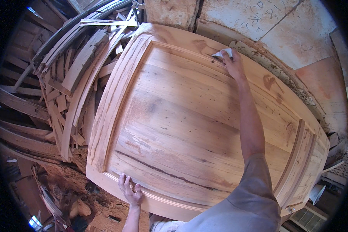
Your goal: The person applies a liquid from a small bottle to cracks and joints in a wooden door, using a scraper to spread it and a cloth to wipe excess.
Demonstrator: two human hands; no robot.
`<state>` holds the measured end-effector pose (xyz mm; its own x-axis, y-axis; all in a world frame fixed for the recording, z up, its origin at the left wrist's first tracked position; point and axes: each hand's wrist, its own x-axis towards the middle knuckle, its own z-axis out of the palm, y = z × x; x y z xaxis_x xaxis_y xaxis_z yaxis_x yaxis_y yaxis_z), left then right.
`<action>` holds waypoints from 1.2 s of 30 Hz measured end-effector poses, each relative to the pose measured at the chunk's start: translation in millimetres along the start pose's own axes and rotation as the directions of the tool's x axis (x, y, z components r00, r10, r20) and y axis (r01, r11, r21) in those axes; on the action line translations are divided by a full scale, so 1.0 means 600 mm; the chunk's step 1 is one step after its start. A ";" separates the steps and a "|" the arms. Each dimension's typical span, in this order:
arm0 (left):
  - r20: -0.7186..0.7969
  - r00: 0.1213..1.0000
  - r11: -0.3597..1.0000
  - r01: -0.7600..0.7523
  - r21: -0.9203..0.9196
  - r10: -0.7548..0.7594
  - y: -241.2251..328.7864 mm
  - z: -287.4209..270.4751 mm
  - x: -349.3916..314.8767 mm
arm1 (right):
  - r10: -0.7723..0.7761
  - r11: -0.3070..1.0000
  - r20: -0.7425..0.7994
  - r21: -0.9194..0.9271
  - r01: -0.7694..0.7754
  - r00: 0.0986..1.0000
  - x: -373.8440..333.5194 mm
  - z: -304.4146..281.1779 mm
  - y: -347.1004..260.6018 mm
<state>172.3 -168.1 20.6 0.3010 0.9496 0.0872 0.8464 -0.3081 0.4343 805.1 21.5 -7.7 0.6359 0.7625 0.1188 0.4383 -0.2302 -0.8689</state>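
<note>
A large wooden panelled door (181, 104) lies flat before me, with raised moulding around its inset boards. Near its far edge, my right hand (232, 63) is closed around a small white object with a pointed tip (222, 53), whose kind I cannot make out. The tip points left over the far frame rail, beside the moulding. My left hand (130, 191) rests with fingers apart on the near rail, close to the near left corner. A long dark crack (162, 170) runs across the near inset board, and brownish smears (272, 82) mark the far rail.
Scrap wood strips and offcuts (83, 62) are heaped to the left of the door. Sawdust and debris (81, 205) cover the ground at lower left. Pale, stained slabs (282, 31) with handwritten marks lie beyond the far edge. At right, a white dish-like object (317, 194) sits below the door's end.
</note>
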 end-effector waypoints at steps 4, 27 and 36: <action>-0.001 1.000 1.000 0.013 -0.005 -0.013 0.006 -0.003 0.001 | 0.002 1.000 -0.011 -0.007 -0.002 1.000 0.001 0.006 -0.002; 0.001 0.999 0.996 0.035 -0.084 -0.035 0.020 0.006 -0.004 | 0.549 0.424 -0.289 0.905 0.037 0.784 -0.310 -0.364 0.129; -0.012 0.999 0.994 0.047 -0.094 -0.049 0.003 0.013 -0.014 | 0.518 0.772 -0.496 0.622 -0.131 0.697 -0.293 -0.468 0.182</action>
<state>174.9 -177.2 13.9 0.2539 0.9642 0.0770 0.8145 -0.2560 0.5206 919.3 -307.3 11.6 0.9853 0.1121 -0.1287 -0.1399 0.0987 -0.9852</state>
